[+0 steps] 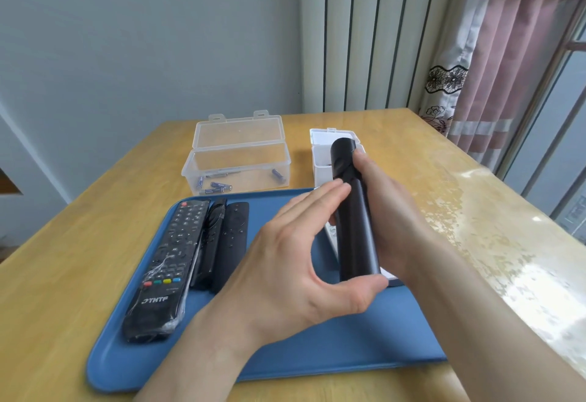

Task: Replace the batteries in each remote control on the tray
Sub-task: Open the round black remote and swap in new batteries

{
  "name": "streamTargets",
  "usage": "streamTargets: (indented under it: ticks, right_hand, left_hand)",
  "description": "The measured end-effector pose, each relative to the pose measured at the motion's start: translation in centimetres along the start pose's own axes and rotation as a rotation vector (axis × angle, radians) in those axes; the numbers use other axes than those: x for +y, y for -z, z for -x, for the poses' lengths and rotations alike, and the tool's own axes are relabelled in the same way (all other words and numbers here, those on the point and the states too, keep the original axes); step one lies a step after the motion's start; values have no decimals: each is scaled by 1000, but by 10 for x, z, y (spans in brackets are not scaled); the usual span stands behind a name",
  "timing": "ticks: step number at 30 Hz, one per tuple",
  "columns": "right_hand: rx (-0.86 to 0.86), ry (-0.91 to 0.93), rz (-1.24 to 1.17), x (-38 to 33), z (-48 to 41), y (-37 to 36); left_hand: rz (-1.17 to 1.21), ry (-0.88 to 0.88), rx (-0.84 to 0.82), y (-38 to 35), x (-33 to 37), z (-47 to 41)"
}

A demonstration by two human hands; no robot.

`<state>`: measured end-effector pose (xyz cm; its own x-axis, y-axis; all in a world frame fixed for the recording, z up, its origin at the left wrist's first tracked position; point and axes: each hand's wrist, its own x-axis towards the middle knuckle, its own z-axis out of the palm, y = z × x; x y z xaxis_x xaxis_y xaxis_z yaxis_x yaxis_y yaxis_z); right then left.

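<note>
A slim black remote (353,211) is held upright-tilted above the blue tray (317,354), its plain back facing me. My right hand (390,211) grips it from the right side. My left hand (295,262) has straight fingers laid on its upper back and the thumb under its lower end. On the tray's left lie a large black button remote (168,268) in plastic wrap and two slimmer black remotes (222,243). A clear open box (236,160) behind the tray holds several blue batteries (218,186).
A small white open box (322,163) stands behind the held remote, partly hidden. The wooden table (459,211) has a glossy cover and ends at the right near a pink curtain (494,68). A white object lies partly hidden under the hands.
</note>
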<state>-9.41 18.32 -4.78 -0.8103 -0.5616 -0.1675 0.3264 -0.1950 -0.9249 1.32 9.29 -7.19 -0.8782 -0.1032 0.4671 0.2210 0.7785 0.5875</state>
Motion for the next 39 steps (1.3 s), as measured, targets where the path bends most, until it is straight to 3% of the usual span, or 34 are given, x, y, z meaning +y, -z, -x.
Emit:
streamTargets:
  ticks: [3,11,15,19,29,39]
  right_hand:
    - [-35,79,-1,-4,4,-3]
    - [17,148,31,-3,8,-8]
    - [-3,102,-43,-4,9,-11]
    - [53,134,28,-3,9,-7]
    - [117,171,180,4,-2,-4]
    - [-8,137,33,2,4,-5]
  left_hand:
    - [-24,-14,82,-4,-2,-1]
    - [-150,-59,83,-5,-5,-1]
    - [-47,-45,87,-2,-8,-2]
    - [-51,-33,24,-5,-7,0]
    - [-85,-82,107,-6,-7,-2]
    - [38,-6,118,-8,-11,-3]
